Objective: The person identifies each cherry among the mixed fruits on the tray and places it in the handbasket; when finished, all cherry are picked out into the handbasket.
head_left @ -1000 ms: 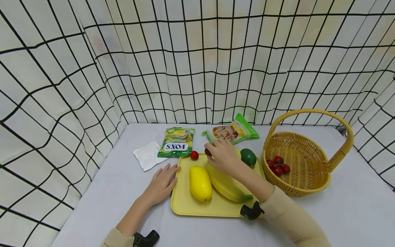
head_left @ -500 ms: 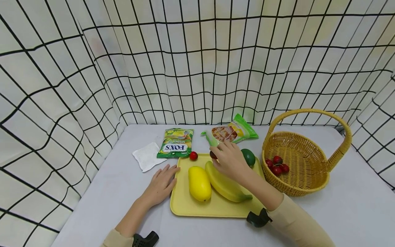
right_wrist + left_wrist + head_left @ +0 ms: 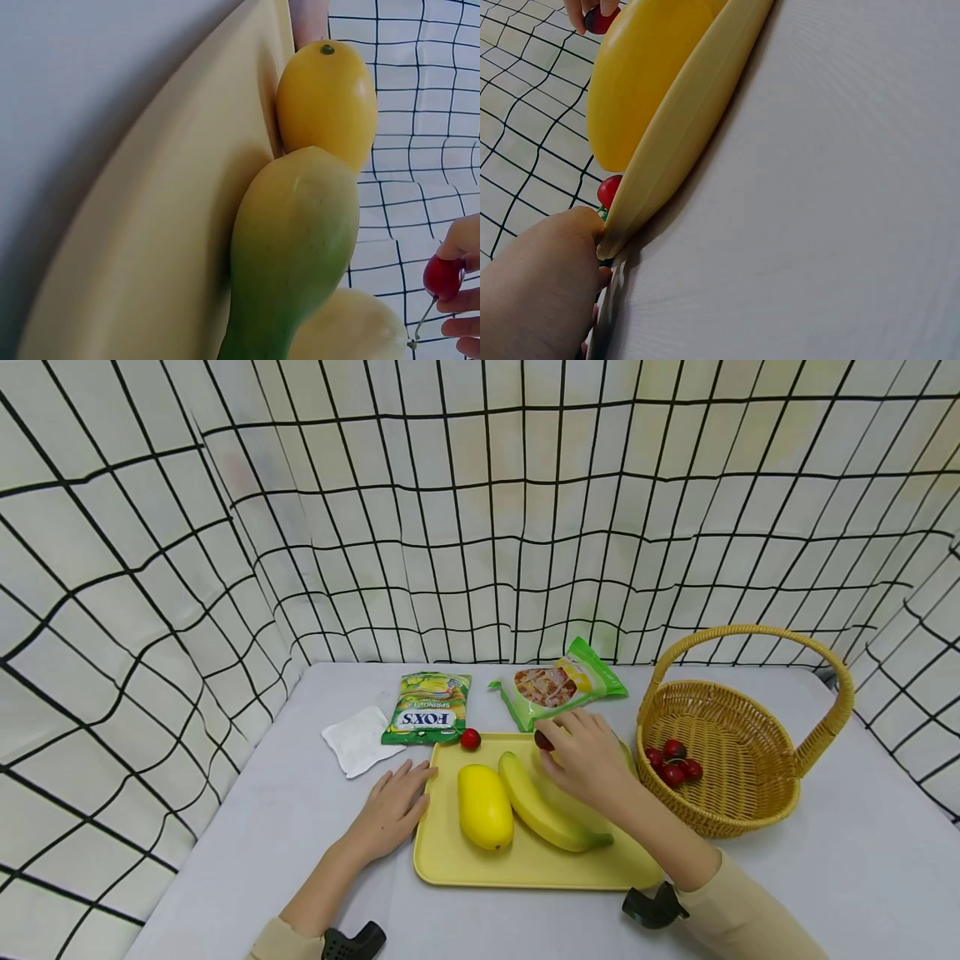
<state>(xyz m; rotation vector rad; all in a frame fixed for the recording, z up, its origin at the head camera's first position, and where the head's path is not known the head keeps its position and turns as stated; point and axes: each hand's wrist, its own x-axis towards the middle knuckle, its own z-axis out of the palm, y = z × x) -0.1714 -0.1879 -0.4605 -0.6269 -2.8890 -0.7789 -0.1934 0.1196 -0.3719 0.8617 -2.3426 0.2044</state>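
My right hand (image 3: 588, 764) pinches a red cherry (image 3: 442, 277) between thumb and fingers, its stem hanging down in the right wrist view. This hand is over the far right part of a yellow tray (image 3: 525, 878). My left hand (image 3: 392, 810) lies with fingers extended at the tray's left edge. On the tray are a yellow mango-like fruit (image 3: 486, 810) and a banana (image 3: 547, 814) with a green stem end. Behind the banana, a pale yellow round fruit (image 3: 349, 330) shows in the right wrist view. Another cherry (image 3: 470, 739) sits at the tray's far left corner.
Right of the tray stands a wicker basket (image 3: 742, 760) with a tall handle and several cherries (image 3: 675, 770) inside. Beyond the tray lie a green FOX'S candy bag (image 3: 429, 706), a green snack bag (image 3: 555, 687) and a white packet (image 3: 360, 742). Black netting surrounds the table.
My right hand has moved to the right with the cherry, uncovering more of the snack bag and hiding the dark green fruit. The left hand stays at the tray's edge.
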